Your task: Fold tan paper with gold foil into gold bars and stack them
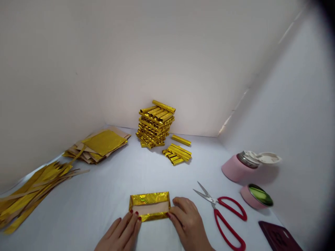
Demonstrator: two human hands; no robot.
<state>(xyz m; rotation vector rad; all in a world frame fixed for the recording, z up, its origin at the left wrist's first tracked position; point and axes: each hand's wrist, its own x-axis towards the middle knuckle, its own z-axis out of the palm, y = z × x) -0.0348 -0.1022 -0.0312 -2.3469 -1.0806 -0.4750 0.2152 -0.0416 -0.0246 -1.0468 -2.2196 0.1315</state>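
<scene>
A sheet of gold foil paper (pixel 150 199) lies in front of me, its top and bottom edges folded inward over the pale paper side. The short edges at both ends stand up a little. My left hand (pixel 120 230) rests its outstretched fingertips on the sheet's lower left corner; its thumb is hidden. At the right end, my right hand (pixel 188 219) has its fingers bent, with thumb and forefinger closed on the lower right edge. Red-handled scissors (pixel 214 201) lie just right of that hand, blades partly spread.
Folded gold strips form a tall crisscross stack (pixel 155 127), with a smaller pile (pixel 178 153) beside it. At left are flat gold sheets (pixel 104 141) and loose cut strips (pixel 36 188). A pink jar (pixel 237 168), a pink-rimmed cup (pixel 252 198) and a dark case (pixel 278 237) stand right.
</scene>
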